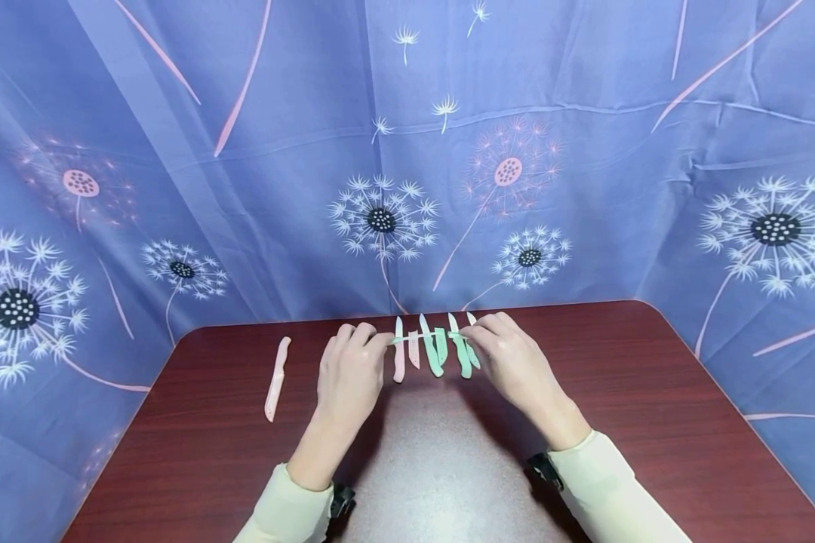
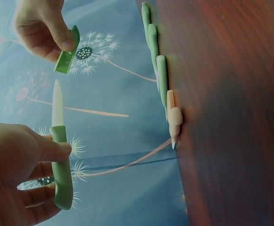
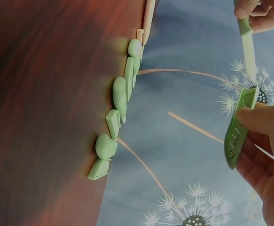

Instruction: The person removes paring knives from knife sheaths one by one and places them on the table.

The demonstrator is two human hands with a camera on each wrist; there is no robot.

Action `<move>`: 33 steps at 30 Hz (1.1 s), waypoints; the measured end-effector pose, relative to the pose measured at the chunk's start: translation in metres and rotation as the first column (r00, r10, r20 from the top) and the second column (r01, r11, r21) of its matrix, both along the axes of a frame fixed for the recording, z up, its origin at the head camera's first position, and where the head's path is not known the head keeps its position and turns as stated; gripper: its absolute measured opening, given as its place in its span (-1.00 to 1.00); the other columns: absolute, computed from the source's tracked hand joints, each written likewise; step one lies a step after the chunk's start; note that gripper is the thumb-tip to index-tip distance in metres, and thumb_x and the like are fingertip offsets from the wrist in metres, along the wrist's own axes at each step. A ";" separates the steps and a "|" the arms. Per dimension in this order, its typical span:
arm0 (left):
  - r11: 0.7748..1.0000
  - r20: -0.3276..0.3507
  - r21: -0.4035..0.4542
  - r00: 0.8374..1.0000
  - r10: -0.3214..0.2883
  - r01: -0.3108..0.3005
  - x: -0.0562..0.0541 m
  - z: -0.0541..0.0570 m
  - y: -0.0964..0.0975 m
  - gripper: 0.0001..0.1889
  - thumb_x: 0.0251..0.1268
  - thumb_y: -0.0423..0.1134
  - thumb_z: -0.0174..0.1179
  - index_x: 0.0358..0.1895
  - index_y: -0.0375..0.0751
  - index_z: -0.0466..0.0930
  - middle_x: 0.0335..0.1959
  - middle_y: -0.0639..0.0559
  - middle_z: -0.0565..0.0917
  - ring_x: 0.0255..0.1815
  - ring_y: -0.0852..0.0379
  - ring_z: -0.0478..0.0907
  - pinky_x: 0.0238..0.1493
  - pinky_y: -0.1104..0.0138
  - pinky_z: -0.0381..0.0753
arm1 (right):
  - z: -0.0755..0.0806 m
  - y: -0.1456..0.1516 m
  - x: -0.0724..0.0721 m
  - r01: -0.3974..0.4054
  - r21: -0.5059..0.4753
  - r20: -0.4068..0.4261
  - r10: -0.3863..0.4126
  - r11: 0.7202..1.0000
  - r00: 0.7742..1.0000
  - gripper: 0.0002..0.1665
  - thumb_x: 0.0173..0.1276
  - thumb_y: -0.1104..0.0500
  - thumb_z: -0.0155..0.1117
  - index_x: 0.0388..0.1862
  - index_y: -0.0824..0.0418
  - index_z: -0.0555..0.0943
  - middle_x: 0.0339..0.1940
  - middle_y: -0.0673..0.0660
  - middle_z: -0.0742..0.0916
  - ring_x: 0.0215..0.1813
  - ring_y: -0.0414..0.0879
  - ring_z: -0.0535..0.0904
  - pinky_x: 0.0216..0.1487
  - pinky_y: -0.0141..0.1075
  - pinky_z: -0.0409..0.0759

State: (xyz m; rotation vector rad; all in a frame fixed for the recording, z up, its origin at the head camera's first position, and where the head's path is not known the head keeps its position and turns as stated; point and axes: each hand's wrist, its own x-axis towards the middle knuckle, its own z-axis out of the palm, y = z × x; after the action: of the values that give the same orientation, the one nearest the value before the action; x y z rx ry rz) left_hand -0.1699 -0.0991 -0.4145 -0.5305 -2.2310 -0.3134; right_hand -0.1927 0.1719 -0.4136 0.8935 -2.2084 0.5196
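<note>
My left hand grips a paring knife by its green handle, its pale blade pointing toward the other hand. Between thumb and fingers, my right hand pinches a green blade sheath. The blade tip and the sheath's open end face each other; a small gap shows in the left wrist view. Both are held above a row on the table: a pink knife, a pink sheath, several green knives and green sheaths. My right hand partly hides the row's right end in the head view.
Off to the left lies a pink knife with its blade covered by a sheath. The dark red wooden table ends at the back against a blue dandelion-print cloth. Black straps with devices sit at both wrists.
</note>
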 end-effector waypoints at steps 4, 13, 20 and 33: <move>1.000 0.017 0.022 1.000 0.007 -0.007 0.001 0.001 -0.002 -0.74 0.18 -0.49 0.45 -0.12 -0.10 0.86 -0.27 -0.01 0.68 -0.23 -0.13 0.57 -0.33 0.11 0.58 | -0.002 0.000 -0.001 0.009 -0.014 0.038 -0.008 1.000 0.999 -0.82 0.35 0.36 0.51 -0.09 0.22 0.79 -0.20 0.06 0.75 -0.08 0.03 0.64 -0.05 -0.11 0.69; 0.997 0.071 0.079 0.997 0.021 -0.027 0.002 0.003 -0.006 -0.76 0.18 -0.44 0.52 -0.11 -0.09 0.86 -0.25 0.02 0.71 -0.22 -0.10 0.60 -0.27 0.11 0.65 | -0.006 -0.001 -0.004 0.015 -0.069 0.147 -0.005 0.997 0.989 -0.76 0.30 0.38 0.55 -0.06 0.24 0.80 -0.16 0.08 0.78 -0.06 0.03 0.68 0.02 -0.08 0.69; 0.986 0.117 0.162 0.993 0.007 -0.026 0.001 0.001 -0.011 -0.75 0.17 -0.44 0.53 -0.11 -0.07 0.86 -0.24 0.05 0.73 -0.24 -0.07 0.61 -0.28 0.11 0.69 | -0.007 -0.007 -0.007 0.022 -0.161 0.281 0.025 0.987 0.959 -0.78 0.34 0.41 0.50 -0.08 0.22 0.80 -0.17 0.05 0.79 -0.17 -0.08 0.68 -0.19 -0.17 0.67; 0.941 0.361 0.324 0.932 -0.024 -0.101 -0.004 0.001 -0.022 -0.77 0.29 -0.37 0.47 -0.02 -0.06 0.85 -0.16 0.04 0.78 -0.18 -0.02 0.70 -0.23 0.06 0.70 | -0.005 -0.022 -0.019 0.061 -0.285 0.453 0.079 0.956 0.888 -0.81 0.33 0.40 0.52 -0.11 0.24 0.78 -0.32 0.00 0.78 -0.27 -0.12 0.69 -0.18 -0.10 0.75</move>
State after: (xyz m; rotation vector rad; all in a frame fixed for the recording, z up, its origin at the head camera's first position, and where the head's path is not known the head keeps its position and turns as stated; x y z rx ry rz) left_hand -0.1735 -0.1210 -0.4139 -0.2539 -2.4593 -0.8141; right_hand -0.2116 0.1503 -0.4182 0.6677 -2.4509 1.1322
